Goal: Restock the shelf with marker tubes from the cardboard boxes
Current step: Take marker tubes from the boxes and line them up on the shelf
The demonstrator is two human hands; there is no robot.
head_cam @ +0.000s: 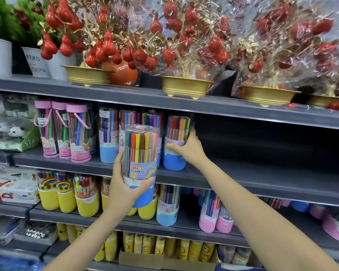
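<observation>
My left hand grips a clear marker tube with a blue base, labelled water color pen, held upright in front of the second shelf. My right hand holds a second blue-based marker tube that stands on that shelf, my fingers wrapped round its right side. Two or three more blue-based tubes stand on the same shelf to the left, partly hidden behind the held tube. No cardboard box of tubes is clearly in view.
Pink-capped tubes stand further left on the second shelf; its right part is bare and dark. Gold pots of red ornaments fill the top shelf. Yellow-based tubes and pink ones line the shelf below.
</observation>
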